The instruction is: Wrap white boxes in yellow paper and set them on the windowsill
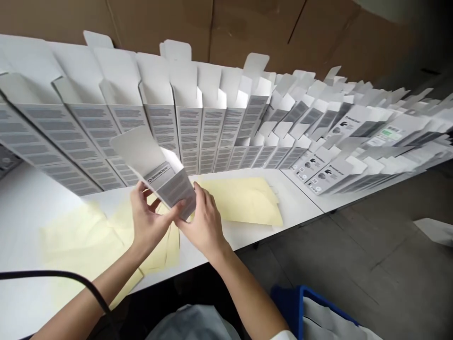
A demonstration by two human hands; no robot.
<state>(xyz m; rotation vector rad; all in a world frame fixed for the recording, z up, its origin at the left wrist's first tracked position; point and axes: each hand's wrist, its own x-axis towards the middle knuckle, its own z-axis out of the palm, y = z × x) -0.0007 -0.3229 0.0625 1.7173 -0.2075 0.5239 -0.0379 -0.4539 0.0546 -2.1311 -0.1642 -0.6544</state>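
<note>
My left hand (148,219) and my right hand (203,222) hold a white cardboard carton (170,186) between them, just above the table. Its grey-printed face tilts toward me and its long top flap stands open, pointing up and left. The fingertips of my left hand press one side of the carton, and my right hand grips the lower end. Beneath my hands lie pale yellow paper sheets (116,241), partly hidden by my wrists. Another yellow sheet (244,200) lies just to the right of my right hand.
Several long rows of upright open cartons (189,137) stand along the back of the white table (297,198). Behind them is a brown cardboard wall (212,28). A black cable (53,275) crosses the lower left. A blue bin (293,307) stands on the grey floor (354,245) at lower right.
</note>
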